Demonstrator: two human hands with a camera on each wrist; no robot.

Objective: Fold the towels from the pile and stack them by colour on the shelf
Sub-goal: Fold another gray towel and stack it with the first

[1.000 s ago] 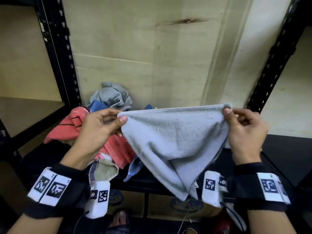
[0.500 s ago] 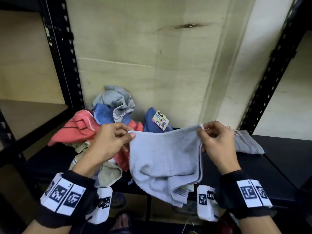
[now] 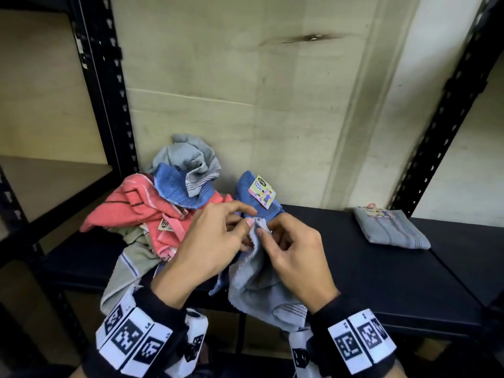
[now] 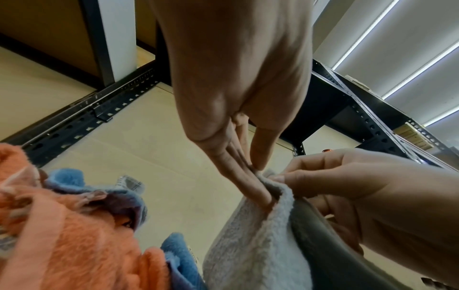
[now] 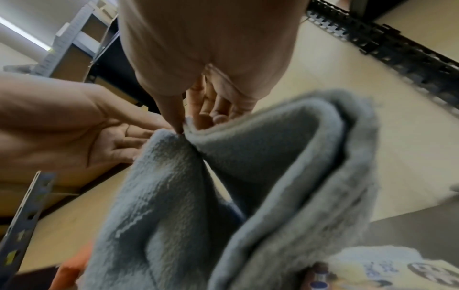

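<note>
On the black shelf (image 3: 381,268) against the pale wall, I see my hands have met since half a second ago. The left hand (image 3: 207,249) and right hand (image 3: 297,263) both pinch the grey towel (image 3: 256,290), doubled, at 6 o'clock. The wrist views show its folds; only the head view shows the pile (image 3: 163,208) at 10 o'clock and a folded grey towel (image 3: 392,230) at 3 o'clock.

Grey towel (image 3: 253,285): lower end hidden behind the right hand (image 3: 297,263) and wristbands. Pile (image 3: 163,208): the near towels covered by the left hand (image 3: 210,249). Folded grey towel (image 3: 390,230) at the shelf's (image 3: 381,282) far right: label print too small to read. Right wrist view: paper tag (image 5: 387,268) blurred, cut off by the bottom edge.
</note>
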